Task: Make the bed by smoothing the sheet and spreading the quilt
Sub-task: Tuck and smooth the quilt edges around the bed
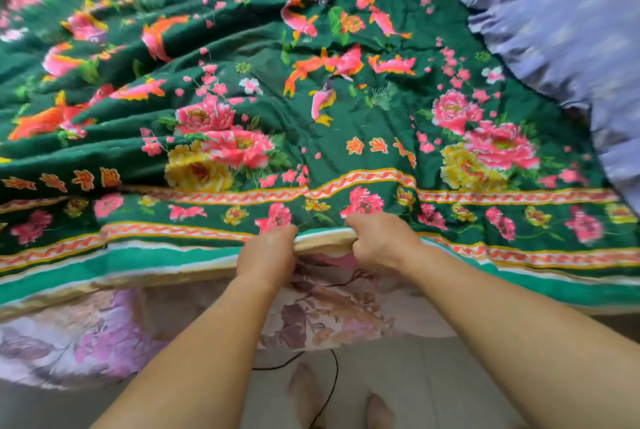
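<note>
Head view shows the green quilt (311,110) with pink flowers and fish lying over the bed, its near hem at the edge closest to the person. The left hand (268,250) and the right hand (379,241) are close together, and the fingers of each are curled tight around this hem. The quilt looks soft and rather thick, so I think it is somewhat heavy and will sag between the hands. Many folds run across its left part. To spread it, holding the hem farther apart seems better. A pale flowered sheet (104,335) hangs under the hem, and a lilac pillow (554,30) lies at upper right.
</note>
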Demonstrator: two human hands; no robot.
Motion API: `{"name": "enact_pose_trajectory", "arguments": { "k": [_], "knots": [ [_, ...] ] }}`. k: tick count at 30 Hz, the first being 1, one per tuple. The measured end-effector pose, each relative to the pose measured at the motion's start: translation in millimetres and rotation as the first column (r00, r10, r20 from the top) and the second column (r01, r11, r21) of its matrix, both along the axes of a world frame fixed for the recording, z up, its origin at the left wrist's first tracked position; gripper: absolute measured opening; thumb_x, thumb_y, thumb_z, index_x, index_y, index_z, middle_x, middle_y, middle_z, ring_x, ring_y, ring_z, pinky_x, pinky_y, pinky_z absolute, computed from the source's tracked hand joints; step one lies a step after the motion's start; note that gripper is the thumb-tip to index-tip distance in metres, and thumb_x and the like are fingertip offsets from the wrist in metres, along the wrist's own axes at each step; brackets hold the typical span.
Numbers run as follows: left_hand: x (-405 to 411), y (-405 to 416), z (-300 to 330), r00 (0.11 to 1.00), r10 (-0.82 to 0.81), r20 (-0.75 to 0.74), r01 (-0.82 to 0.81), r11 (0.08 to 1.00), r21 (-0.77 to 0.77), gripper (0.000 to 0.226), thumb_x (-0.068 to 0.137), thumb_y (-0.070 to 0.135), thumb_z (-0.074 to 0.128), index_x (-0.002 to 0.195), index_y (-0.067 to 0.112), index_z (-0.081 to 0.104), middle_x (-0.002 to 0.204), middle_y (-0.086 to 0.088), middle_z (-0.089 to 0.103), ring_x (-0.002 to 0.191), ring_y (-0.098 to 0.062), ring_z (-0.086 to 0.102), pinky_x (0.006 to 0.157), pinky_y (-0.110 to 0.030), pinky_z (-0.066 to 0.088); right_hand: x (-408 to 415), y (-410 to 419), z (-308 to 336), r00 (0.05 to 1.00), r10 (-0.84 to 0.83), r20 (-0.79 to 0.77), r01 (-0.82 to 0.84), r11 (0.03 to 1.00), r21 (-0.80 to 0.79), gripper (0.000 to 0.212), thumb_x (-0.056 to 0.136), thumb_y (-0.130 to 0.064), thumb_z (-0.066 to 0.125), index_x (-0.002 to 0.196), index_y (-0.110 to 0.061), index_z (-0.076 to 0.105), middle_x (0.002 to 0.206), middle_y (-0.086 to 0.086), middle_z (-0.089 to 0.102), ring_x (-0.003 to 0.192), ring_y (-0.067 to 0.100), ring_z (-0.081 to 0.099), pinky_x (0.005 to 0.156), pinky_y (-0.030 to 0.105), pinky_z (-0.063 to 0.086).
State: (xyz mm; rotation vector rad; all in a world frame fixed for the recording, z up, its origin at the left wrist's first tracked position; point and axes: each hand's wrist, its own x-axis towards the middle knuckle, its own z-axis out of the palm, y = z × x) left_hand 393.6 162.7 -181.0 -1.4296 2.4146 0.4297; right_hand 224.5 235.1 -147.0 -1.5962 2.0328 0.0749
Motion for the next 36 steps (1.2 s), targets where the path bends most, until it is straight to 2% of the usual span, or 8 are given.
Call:
{"name": "enact_pose_trajectory", "arguments": {
  "k": [4,8,13,20,25,27,30,36],
  "knots": [
    [-9,16,39,0.996,-0.06,0.058,0.061,0.998,-0.002,0.033,0.09,0.016,0.049,0.123,0.02,0.047,0.118,-0.008,0.062,0.11,-0.031,0.059,0.082,-0.038,0.047,-7,21,22,0.996,0.09,-0.025,-0.092,0.994,-0.066,0.034,0.086,-0.041,0.051,0.111,-0.019,0.044,0.108,0.015,0.064,0.1,0.036,0.06,0.069,0.036,0.038],
    [-10,38,71,0.997,-0.071,0.025,0.072,0.996,-0.05,0.017,0.09,0.021,0.049,0.106,0.021,0.054,0.109,-0.005,0.065,0.103,-0.029,0.061,0.079,-0.037,0.048,-10,47,43,0.974,0.182,-0.138,-0.19,0.981,-0.046,0.078,0.069,-0.058,0.068,0.126,-0.019,0.033,0.11,0.009,0.065,0.101,0.034,0.062,0.074,0.037,0.046],
    [-9,67,94,0.995,-0.085,0.058,0.084,0.996,0.022,0.025,0.081,0.035,0.059,0.103,0.024,0.055,0.105,-0.001,0.066,0.1,-0.027,0.062,0.079,-0.035,0.049,-9,70,65,0.977,0.174,-0.126,-0.169,0.984,0.053,0.045,0.077,-0.043,0.065,0.111,-0.018,0.052,0.108,0.01,0.065,0.102,0.034,0.061,0.08,0.037,0.049],
    [-18,100,114,0.986,-0.118,0.115,0.101,0.984,0.147,0.039,0.072,0.046,0.065,0.107,0.03,0.06,0.102,0.005,0.068,0.097,-0.02,0.063,0.075,-0.03,0.05,-23,90,91,0.982,0.183,-0.035,-0.177,0.974,0.141,0.027,0.07,-0.038,0.067,0.084,-0.016,0.063,0.083,0.008,0.067,0.074,0.029,0.061,0.061,0.033,0.049],
    [-14,107,114,0.981,-0.134,0.14,0.12,0.987,0.103,0.032,0.077,0.04,0.061,0.107,0.029,0.061,0.101,0.004,0.067,0.096,-0.021,0.063,0.077,-0.032,0.051,-19,108,77,0.981,0.194,0.009,-0.194,0.975,0.104,0.034,0.072,-0.036,0.069,0.099,-0.02,0.057,0.099,0.006,0.065,0.092,0.029,0.061,0.071,0.035,0.049],
    [-10,107,112,0.983,-0.132,0.128,0.128,0.991,0.037,0.028,0.079,0.035,0.058,0.107,0.03,0.061,0.102,0.004,0.067,0.097,-0.021,0.063,0.079,-0.033,0.051,-15,118,67,0.981,0.179,-0.075,-0.178,0.984,0.016,0.037,0.078,-0.039,0.065,0.107,-0.022,0.052,0.11,0.005,0.061,0.103,0.029,0.057,0.078,0.036,0.045],
    [-8,104,117,0.985,-0.127,0.119,0.131,0.991,-0.027,0.026,0.082,0.034,0.055,0.106,0.029,0.061,0.103,0.004,0.067,0.099,-0.021,0.063,0.078,-0.032,0.049,-31,127,62,0.956,0.108,-0.273,-0.123,0.992,-0.039,0.035,0.087,-0.02,0.054,0.121,-0.018,0.046,0.123,0.008,0.053,0.116,0.03,0.05,0.091,0.039,0.042],
    [-10,108,119,0.975,-0.165,0.148,0.171,0.985,-0.027,0.022,0.087,0.037,0.052,0.107,0.029,0.06,0.104,0.003,0.066,0.101,-0.022,0.061,0.078,-0.032,0.049,-73,149,65,0.983,-0.001,-0.185,0.017,0.997,0.082,0.021,0.085,-0.007,0.049,0.102,-0.017,0.04,0.114,0.017,0.061,0.105,0.035,0.058,0.072,0.035,0.04]
  ]
}}
